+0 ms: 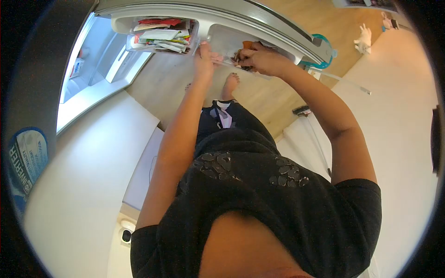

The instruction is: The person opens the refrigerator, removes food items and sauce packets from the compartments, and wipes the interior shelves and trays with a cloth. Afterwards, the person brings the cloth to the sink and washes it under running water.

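At the open fridge door, my left hand point(207, 55) holds the edge of a clear plastic bin point(220, 41) in the door shelf, its fingers bent over the rim. My right hand point(262, 59) reaches into the right part of this bin, fingers closed round small brown and orange packets point(242, 56). What exactly the packets are is too small to tell. Left of my left hand, a second clear bin point(131, 42) holds several red, white and green sachets point(162, 34) lying in a stack.
The fridge door point(273, 21) spans the top, with the lit fridge interior point(92, 55) at the left. Beyond the door are a teal round object point(332, 52) and a white figurine point(363, 39). A brush with a long handle point(302, 110) lies by the white wall. My bare feet are on the floor.
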`<state>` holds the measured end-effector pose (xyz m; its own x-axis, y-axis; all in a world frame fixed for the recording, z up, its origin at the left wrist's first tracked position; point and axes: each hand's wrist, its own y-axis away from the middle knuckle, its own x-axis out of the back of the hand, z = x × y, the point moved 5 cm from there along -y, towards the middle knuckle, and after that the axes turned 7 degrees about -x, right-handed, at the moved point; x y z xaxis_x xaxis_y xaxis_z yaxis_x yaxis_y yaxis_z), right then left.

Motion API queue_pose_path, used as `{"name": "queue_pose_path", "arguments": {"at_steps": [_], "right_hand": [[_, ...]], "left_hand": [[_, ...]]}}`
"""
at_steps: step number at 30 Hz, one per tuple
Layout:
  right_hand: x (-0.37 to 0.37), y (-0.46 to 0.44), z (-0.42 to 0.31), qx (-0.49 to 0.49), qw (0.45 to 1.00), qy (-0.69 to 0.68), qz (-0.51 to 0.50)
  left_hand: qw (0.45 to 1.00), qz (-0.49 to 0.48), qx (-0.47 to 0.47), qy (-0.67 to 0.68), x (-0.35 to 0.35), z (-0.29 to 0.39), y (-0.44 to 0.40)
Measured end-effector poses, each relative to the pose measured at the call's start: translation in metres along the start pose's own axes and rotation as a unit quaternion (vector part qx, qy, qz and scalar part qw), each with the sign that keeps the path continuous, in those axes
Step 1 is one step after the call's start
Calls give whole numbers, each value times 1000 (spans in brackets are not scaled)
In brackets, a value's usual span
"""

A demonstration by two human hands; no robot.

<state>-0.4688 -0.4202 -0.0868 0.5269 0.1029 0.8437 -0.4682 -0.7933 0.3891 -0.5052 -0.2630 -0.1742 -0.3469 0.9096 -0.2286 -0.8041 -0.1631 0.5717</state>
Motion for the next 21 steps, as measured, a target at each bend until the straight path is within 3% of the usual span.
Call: {"name": "queue_pose_path", "arguments": {"at_steps": [1, 2, 5, 6, 8, 11, 18, 21], "right_hand": [[1, 6, -3, 7, 1000, 28, 11], [-5, 11, 2, -98, 990, 27, -100], [-15, 12, -1, -88, 976, 98, -174], [-18, 12, -1, -85, 975, 99, -178], [-26, 12, 4, -181, 963, 37, -198], [-25, 10, -1, -198, 964, 69, -163], [8, 31, -38, -151, 949, 108, -255], [17, 42, -38, -175, 956, 141, -187]], "left_hand": [[1000, 6, -8, -2, 1, 1, 1], [1000, 13, -15, -5, 3, 2, 1], [1000, 13, -15, -13, 6, 1, 4], [1000, 16, -12, -10, 6, 0, 6], [999, 27, -18, -37, 9, -1, 8], [999, 28, -10, -23, 10, 0, 12], [999, 25, -19, 27, 15, -3, 11], [998, 31, -51, 15, 16, 0, 10]]}}
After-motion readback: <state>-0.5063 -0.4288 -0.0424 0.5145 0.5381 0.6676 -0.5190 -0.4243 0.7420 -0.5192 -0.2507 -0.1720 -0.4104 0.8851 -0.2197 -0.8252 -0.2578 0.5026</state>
